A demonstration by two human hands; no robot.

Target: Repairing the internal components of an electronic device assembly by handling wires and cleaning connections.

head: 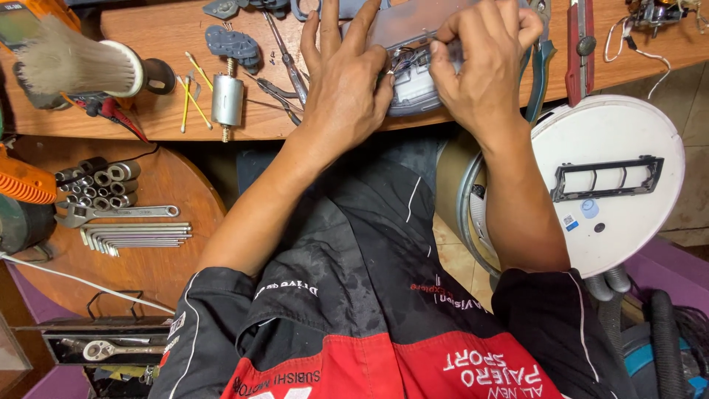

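Wooden desk [170,37] cluttered with tools: small cylindrical motor [227,100], cotton swabs [193,92], big brush [74,65], red-handled cutters [580,44]. Head view only. Grey plastic housing [413,92] with exposed wiring sits at the desk's front edge, between both hands. Left hand [347,89] spread flat, fingers splayed, bracing the housing's left side. Right hand [480,66] curled over the top, fingertips pinching a small part at the wires; can't tell exactly what. Best to keep the brace firm and the pinch light near those wires. White round robot vacuum [613,185] stands on edge, right.
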